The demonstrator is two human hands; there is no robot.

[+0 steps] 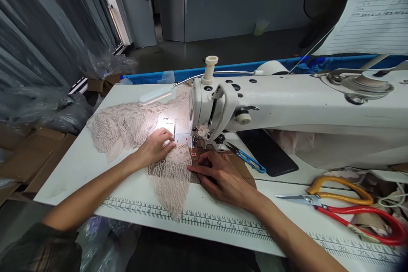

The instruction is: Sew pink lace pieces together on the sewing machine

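Touching lace [172,182] | left hand [156,146]: grip unclear | right hand [225,174]: fingers spread | blue snips [250,160], black phone [270,153] crowding sewing machine [280,97]

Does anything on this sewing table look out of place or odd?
The scissors on the right have one orange handle and one red handle, an unusual mismatch. A pale tangle, perhaps thread, bunches untidily by the sewing machine's head.

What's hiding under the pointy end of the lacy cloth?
The lacy cloth lies over the white table. A printed ruler shows on both sides of the cloth's tip, so it likely runs underneath, but the marks right beneath are covered.
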